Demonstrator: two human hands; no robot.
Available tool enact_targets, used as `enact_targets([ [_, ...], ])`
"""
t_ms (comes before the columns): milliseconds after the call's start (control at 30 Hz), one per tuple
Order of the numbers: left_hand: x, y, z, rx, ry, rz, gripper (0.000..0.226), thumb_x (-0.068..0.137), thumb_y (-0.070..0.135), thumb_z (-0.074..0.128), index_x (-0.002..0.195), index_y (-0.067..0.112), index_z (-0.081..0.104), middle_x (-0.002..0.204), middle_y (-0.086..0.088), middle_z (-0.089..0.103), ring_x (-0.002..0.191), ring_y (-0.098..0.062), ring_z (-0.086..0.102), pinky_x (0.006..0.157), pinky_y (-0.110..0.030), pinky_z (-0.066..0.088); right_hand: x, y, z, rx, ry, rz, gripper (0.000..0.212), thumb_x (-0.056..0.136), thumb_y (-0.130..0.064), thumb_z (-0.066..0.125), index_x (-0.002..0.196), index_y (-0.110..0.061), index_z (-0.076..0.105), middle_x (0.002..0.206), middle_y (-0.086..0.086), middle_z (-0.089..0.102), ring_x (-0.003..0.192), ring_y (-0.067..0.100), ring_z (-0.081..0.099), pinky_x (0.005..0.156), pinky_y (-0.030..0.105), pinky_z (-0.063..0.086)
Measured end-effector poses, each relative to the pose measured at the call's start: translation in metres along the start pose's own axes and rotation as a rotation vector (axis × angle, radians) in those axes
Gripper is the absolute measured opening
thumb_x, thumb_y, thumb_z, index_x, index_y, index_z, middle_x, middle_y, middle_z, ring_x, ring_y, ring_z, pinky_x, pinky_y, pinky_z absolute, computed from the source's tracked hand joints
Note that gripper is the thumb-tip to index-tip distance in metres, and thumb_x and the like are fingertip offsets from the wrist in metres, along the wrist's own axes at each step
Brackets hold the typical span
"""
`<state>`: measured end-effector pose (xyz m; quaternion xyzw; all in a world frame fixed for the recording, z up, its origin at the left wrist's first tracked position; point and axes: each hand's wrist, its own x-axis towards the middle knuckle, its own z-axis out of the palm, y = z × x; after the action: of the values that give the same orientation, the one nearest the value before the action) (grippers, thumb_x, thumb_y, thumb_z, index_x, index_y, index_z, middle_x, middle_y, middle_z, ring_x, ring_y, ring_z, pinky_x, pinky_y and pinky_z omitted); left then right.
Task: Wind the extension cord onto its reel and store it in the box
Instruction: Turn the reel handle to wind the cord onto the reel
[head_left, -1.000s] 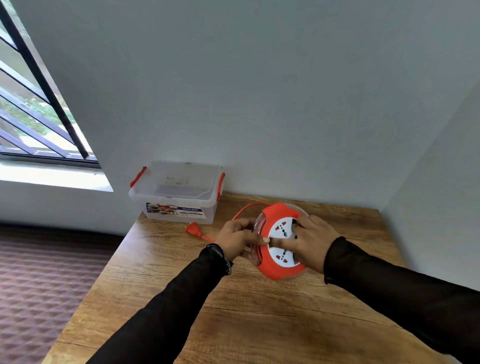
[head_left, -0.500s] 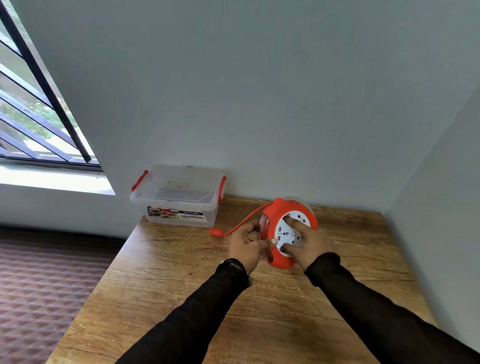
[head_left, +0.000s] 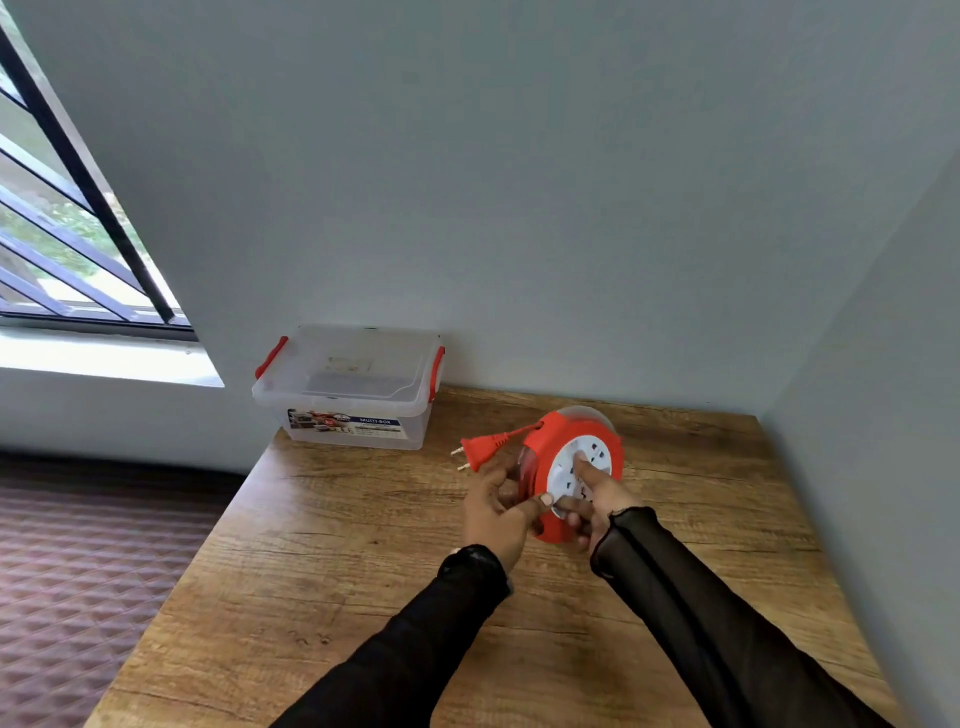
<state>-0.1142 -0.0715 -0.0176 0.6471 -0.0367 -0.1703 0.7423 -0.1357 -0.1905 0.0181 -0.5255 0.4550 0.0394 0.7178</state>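
Note:
An orange cord reel (head_left: 550, 436) with a white socket face (head_left: 597, 451) stands tilted on the wooden table (head_left: 363, 571). My left hand (head_left: 496, 512) grips its left rim, thumb on the white face. My right hand (head_left: 597, 506) holds the lower front of the reel, with the index finger pressed on the socket face. A short length of orange cord (head_left: 511, 435) sticks out to the left and ends in the orange plug (head_left: 475, 450), which hangs just above the table. A clear plastic box (head_left: 348, 387) with red latches and its lid on sits at the table's back left corner.
Grey walls (head_left: 519, 208) close off the table at the back and on the right. A barred window (head_left: 62, 234) is at the left, above a patterned brown floor (head_left: 78, 571). The table's left edge runs diagonally toward me.
The free cord has grown much shorter and the plug has travelled right, up off the table, close to the reel. My hands have shifted lower on the reel.

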Motion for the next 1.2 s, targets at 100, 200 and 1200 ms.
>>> enact_targets([
  [100,0.005,0.003,-0.010,-0.077,-0.033,-0.065,0.035,0.074,-0.002,0.073,0.107,0.003,0.063,0.071,-0.014,0.057,0.067,-0.030,0.059,0.067,-0.045,0.055,-0.004,0.000,-0.004,-0.072,-0.052,0.016,0.015,0.092,-0.030,0.057,0.100,-0.018,0.053,0.074,0.008,0.069,0.048,0.014,0.047,0.047,0.023,0.026],
  [200,0.008,0.011,-0.023,-0.078,-0.046,-0.151,0.027,0.076,-0.002,0.070,0.101,0.004,0.064,0.073,-0.009,0.067,0.061,-0.027,0.064,0.057,-0.038,0.056,-0.015,-0.009,-0.014,-0.277,-0.080,-0.128,0.018,0.090,-0.021,0.061,0.103,-0.009,0.062,0.069,0.008,0.073,0.042,0.012,0.053,0.047,0.022,0.029],
  [1200,0.027,0.035,-0.048,0.190,-0.316,-0.242,0.025,0.079,0.005,0.070,0.101,0.016,0.068,0.090,-0.004,0.072,0.072,-0.018,0.071,0.056,-0.032,0.058,-0.018,-0.005,-0.024,-2.011,-0.045,-0.963,0.057,0.094,-0.041,0.043,0.139,-0.056,0.011,0.148,0.013,0.031,0.131,0.032,0.039,0.107,0.048,0.026],
])
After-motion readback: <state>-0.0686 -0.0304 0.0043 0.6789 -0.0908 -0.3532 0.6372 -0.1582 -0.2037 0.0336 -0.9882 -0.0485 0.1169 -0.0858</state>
